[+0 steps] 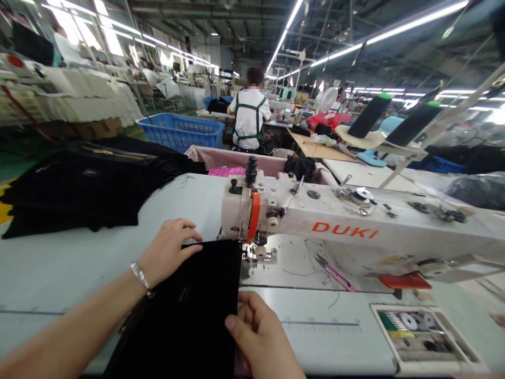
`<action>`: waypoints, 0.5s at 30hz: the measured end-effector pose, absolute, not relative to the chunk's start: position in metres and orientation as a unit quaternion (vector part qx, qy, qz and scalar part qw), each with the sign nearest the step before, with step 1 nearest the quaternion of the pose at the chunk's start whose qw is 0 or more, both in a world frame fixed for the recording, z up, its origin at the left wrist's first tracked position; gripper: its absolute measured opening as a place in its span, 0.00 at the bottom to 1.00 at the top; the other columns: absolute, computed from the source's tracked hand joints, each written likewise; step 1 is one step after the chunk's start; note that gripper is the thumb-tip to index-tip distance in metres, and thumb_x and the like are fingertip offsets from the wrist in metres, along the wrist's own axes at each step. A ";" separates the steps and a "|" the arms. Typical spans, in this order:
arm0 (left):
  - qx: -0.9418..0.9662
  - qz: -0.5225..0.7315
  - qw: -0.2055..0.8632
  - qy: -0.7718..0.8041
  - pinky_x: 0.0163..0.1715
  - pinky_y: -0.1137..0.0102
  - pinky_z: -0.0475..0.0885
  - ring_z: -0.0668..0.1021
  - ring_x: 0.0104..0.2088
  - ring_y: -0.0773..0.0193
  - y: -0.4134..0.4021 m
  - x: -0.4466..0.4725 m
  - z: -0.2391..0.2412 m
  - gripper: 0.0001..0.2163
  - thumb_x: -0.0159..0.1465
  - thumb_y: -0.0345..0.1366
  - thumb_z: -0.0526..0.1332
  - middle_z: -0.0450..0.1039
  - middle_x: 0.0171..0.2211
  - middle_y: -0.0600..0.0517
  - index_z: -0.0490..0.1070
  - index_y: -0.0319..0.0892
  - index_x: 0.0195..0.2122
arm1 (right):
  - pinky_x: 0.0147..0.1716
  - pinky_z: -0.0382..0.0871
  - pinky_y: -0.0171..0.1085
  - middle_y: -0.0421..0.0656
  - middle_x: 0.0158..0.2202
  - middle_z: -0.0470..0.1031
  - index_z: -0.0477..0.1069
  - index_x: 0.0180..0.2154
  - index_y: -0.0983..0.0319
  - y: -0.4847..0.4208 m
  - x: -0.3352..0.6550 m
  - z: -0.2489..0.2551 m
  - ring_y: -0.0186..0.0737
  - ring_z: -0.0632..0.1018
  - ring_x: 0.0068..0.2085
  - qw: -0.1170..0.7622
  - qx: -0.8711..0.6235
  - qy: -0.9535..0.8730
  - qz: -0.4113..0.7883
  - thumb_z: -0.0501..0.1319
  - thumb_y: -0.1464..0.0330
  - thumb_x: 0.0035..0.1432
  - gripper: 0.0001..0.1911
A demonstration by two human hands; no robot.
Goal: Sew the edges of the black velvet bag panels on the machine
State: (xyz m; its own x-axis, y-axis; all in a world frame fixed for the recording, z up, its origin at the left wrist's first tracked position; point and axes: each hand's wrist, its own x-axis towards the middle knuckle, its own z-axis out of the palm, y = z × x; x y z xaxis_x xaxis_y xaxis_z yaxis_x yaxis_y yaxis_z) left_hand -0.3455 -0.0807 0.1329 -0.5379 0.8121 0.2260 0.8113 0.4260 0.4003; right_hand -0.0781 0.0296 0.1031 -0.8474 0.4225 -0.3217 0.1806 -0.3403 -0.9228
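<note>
From my station I can read only one word: DUKI, in orange-red capital letters, on the front of the white sewing machine (355,221) arm, a little right of the centre of the frame. On the table (59,273), lower middle, there is a printed scale (321,327), perhaps a ruler, but its numbers are too small to read.

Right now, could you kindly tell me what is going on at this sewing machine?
A person has a piece of black fabric laid on the table of a white sewing machine. The left hand lies flat on it, the right hand grips its right edge, and the far corner sits by the presser foot. More black cloth is piled at left; another person works farther back.
</note>
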 end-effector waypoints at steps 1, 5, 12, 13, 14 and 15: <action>0.487 0.237 0.014 0.841 0.58 0.47 0.69 0.78 0.50 0.45 -0.072 -0.348 0.132 0.12 0.64 0.47 0.61 0.79 0.45 0.43 0.79 0.45 0.35 | 0.20 0.50 0.29 0.30 0.21 0.58 0.71 0.37 0.61 0.030 -0.076 0.102 0.28 0.60 0.21 0.076 -0.265 -0.584 0.763 0.71 0.53 0.55 0.20; 0.473 0.259 0.047 0.841 0.38 0.61 0.74 0.78 0.32 0.56 -0.055 -0.353 0.124 0.09 0.66 0.41 0.54 0.75 0.29 0.52 0.68 0.46 0.31 | 0.18 0.47 0.29 0.27 0.16 0.55 0.62 0.30 0.58 0.033 -0.071 0.102 0.27 0.57 0.17 0.038 -0.273 -0.616 0.738 0.70 0.45 0.56 0.27; 0.289 0.313 -0.012 0.905 0.38 0.61 0.77 0.82 0.36 0.54 -0.100 -0.371 0.145 0.16 0.71 0.49 0.49 0.77 0.33 0.51 0.66 0.43 0.45 | 0.17 0.49 0.27 0.29 0.19 0.63 0.59 0.30 0.57 0.044 -0.068 0.115 0.25 0.61 0.15 0.013 -0.234 -0.551 0.801 0.71 0.37 0.48 0.34; 0.272 0.309 -0.019 0.911 0.42 0.60 0.77 0.83 0.40 0.52 -0.115 -0.366 0.146 0.17 0.70 0.52 0.52 0.78 0.37 0.50 0.67 0.43 0.48 | 0.17 0.50 0.27 0.30 0.20 0.65 0.59 0.30 0.57 0.045 -0.067 0.115 0.25 0.61 0.16 0.021 -0.224 -0.538 0.812 0.72 0.37 0.47 0.35; 0.265 0.301 -0.015 0.916 0.44 0.58 0.77 0.82 0.44 0.49 -0.133 -0.357 0.143 0.19 0.67 0.55 0.57 0.79 0.41 0.50 0.68 0.44 0.48 | 0.18 0.51 0.28 0.31 0.21 0.66 0.60 0.29 0.57 0.045 -0.066 0.115 0.25 0.61 0.16 0.026 -0.215 -0.525 0.823 0.72 0.38 0.46 0.35; 0.260 0.290 0.004 0.921 0.43 0.58 0.78 0.83 0.42 0.49 -0.150 -0.346 0.137 0.21 0.66 0.57 0.59 0.79 0.39 0.53 0.69 0.47 0.50 | 0.18 0.52 0.28 0.31 0.21 0.65 0.60 0.29 0.57 0.044 -0.064 0.114 0.25 0.61 0.17 0.028 -0.209 -0.511 0.833 0.73 0.38 0.47 0.34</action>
